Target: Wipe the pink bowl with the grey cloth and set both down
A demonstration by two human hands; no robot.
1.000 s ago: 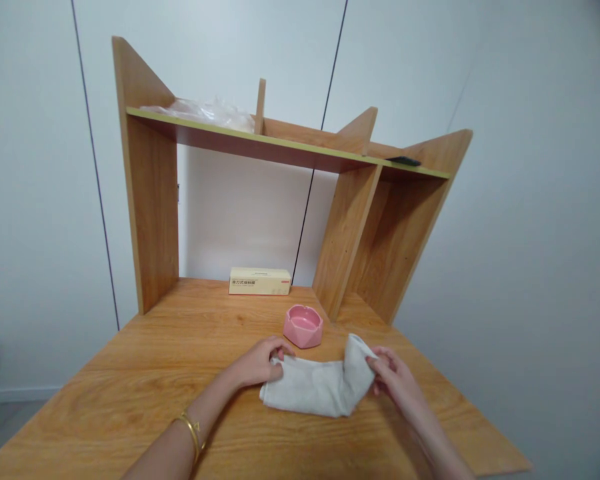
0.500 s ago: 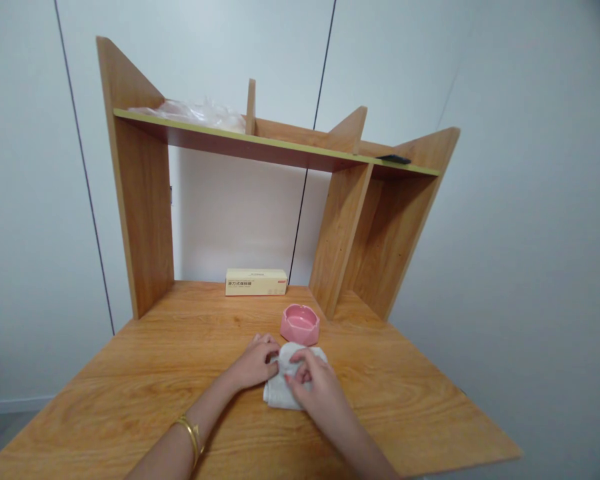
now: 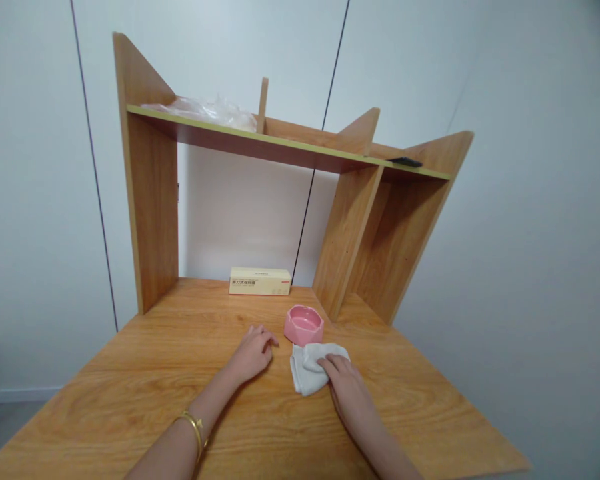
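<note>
— How do the person's hands sit?

— The right hand (image 3: 347, 383) reaches in from the lower edge, palm down, fingers spread flat and pressing on a folded white cloth (image 3: 311, 367); it grips nothing. The left hand (image 3: 251, 352) lies just to the left of the cloth, apart from it, fingers loosely curled with the tips on the table (image 3: 130, 393), holding nothing. A thin gold bracelet (image 3: 194, 430) circles the left wrist.

— What is the cloth like?

— Soft, matte, off-white, folded into a small thick pad with rounded edges. It lies under the right hand's fingertips, between the two hands, and just in front of a pink bowl (image 3: 303, 325).

— And that bowl?

— Glossy, low, with faceted sides, just beyond the right hand and very near the cloth's far edge; whether they touch cannot be told.

— Anything further out?

— Past the left hand, at the back of the table, lies a long cream cardboard box (image 3: 259, 281) with printed text. Above it rises a wooden shelf (image 3: 300, 143) with slanted dividers; crumpled clear plastic (image 3: 205, 110) rests on its left part, a flat dark object (image 3: 404, 161) on its right.

— The surface and room?

— The table is warm, grained wood. Behind it stand plain pale wall panels with thin dark seams.
</note>
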